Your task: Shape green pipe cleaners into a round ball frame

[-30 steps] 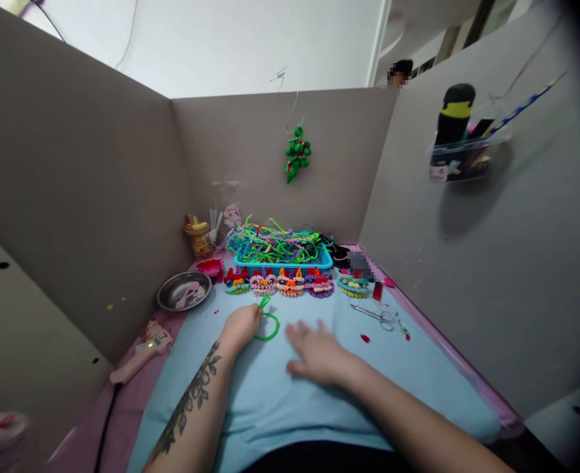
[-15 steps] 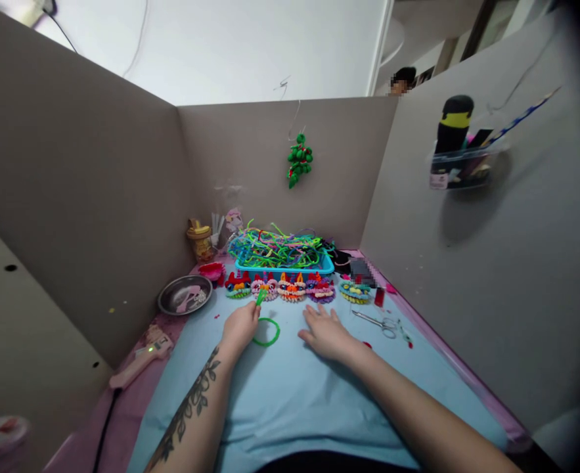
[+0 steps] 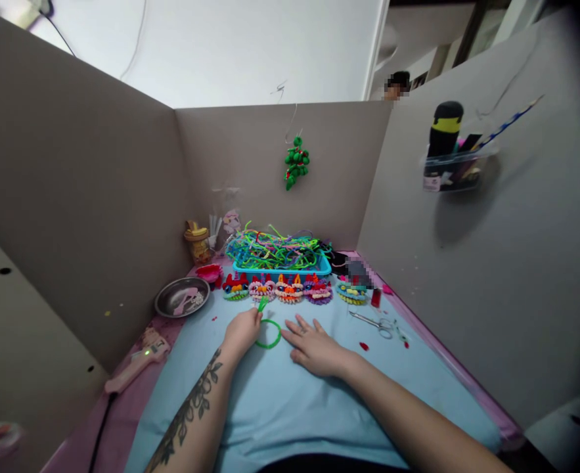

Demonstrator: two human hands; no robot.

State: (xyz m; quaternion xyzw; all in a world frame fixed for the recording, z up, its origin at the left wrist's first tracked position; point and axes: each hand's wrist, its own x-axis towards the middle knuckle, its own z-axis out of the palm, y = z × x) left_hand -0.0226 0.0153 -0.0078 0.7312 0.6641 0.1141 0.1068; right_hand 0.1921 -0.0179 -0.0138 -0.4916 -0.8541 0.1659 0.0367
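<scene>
1. Leftward and slightly nearer is where the right hand (image 3: 316,348) has gone since half a second ago, bringing its leading fingertips just beside the green ring over the blue-covered worktop (image 3: 280,407). Its fingers are spread, palm down, with nothing visible in their hold; whether a fingertip touches the ring cannot be told. My judgement is that this brings both hands to the ring, with the right one free to work on it.

2. Nearly unmoved, the left hand (image 3: 243,332) has its fingers pinched closed on a green loop, left of the right hand.

3. At the far side, a turquoise tray (image 3: 282,270) heaped with coloured strands stands behind a row of chenille animal heads (image 3: 290,290).

4. Between the hands is the green ring (image 3: 268,347), bright, thin and nearly round, on the near side of the heads. Whether it lies flat or is joined to the pinched piece is unclear.

5. Smaller, the green loop (image 3: 263,304) sticks out on the far side of the left fingers, narrow and tilted right.

6. Smallest, a red scrap (image 3: 364,346) right of the right hand now shows fully; half a second ago that hand partly hid it.
</scene>
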